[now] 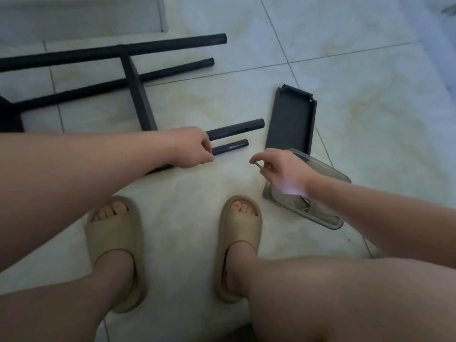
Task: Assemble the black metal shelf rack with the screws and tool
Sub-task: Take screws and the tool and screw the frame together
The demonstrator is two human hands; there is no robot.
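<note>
a flat black metal tray [291,122] lies on the pale tiled floor [357,77]. just left of the tray, two round black metal tubes lie side by side: a longer tube [237,127] and, closer to the person, a shorter tube [230,147]. the left hand [195,149] is at their left ends, and its fingers curl round the end of the shorter tube. the right hand [281,166] is just below the tray's near edge. its thumb and first finger pinch a thin silver metal piece [256,164]. it is too small to tell if it is a screw or the tool. a clear plastic box [333,222] sits under that wrist, right by the tray's near edge, with small metal bits inside. far left of the tray, the big black metal rack frame [111,51] lies flat. two tan slippers [116,245] stand below the tray, closer to the person.
</note>
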